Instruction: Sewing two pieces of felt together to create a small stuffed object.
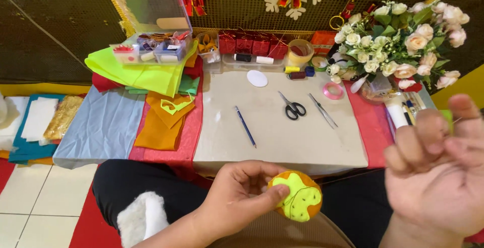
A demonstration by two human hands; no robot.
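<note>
the felt ball (296,196), orange with a lime-green patch stitched in dark thread, sits low in the middle of the view, over the person's lap and just in front of the low table (282,147). the left hand (237,197) has it pinched at its left side, thumb pressed on the front and fingers curled behind, so the hand is mostly closed around that one thing.

what could go wrong, as i judge it: the hold is only on one edge of the ball, so a sharp tug from the other side could twist it or pull it loose onto the lap. a faint pale line seems to run near the raised fingers; if that is thread drawn tight, a hard pull could pucker the green patch or snap the strand. i cannot see a needle, so a pricked finger is possible but not something i can confirm.

the right hand (438,172) is lifted up at the right edge, close to the camera and blurred, palm turned toward the person, fingers bent and bunched together near the tips. whether it pinches anything i cannot tell.

on the table lie scissors (292,108), a blue pencil (245,126), tweezers (322,110), a pink tape roll (333,90) and stacked felt sheets (151,76), with a flower bouquet (398,41) at the back right
</note>
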